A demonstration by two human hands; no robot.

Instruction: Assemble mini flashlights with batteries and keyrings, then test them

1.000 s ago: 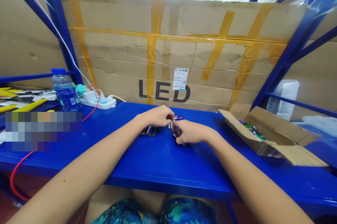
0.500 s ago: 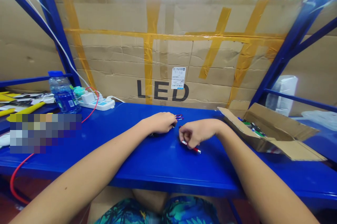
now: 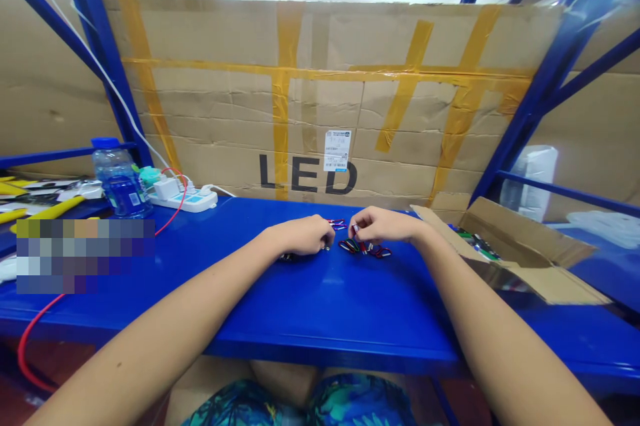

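Observation:
My left hand rests on the blue table with its fingers curled down. Small shiny metal pieces peek out beneath it, but what the fingers grip is hidden. Just to the right, my right hand is closed in a pinch, a bit of a red carabiner showing at its fingertips. Below that hand lies a small group of red and dark carabiners with silver gates. More carabiners, purple and red, lie behind and between the two hands.
On the right stands an open cardboard box holding colourful small items. To the left are a bottle of blue liquid, a white power strip and a red cable. A large cardboard sheet closes off the back.
My right hand has moved up and away from the table's front edge, uncovering the group of carabiners. The red carabiner at its lower side no longer sticks out there. My left hand has barely moved.

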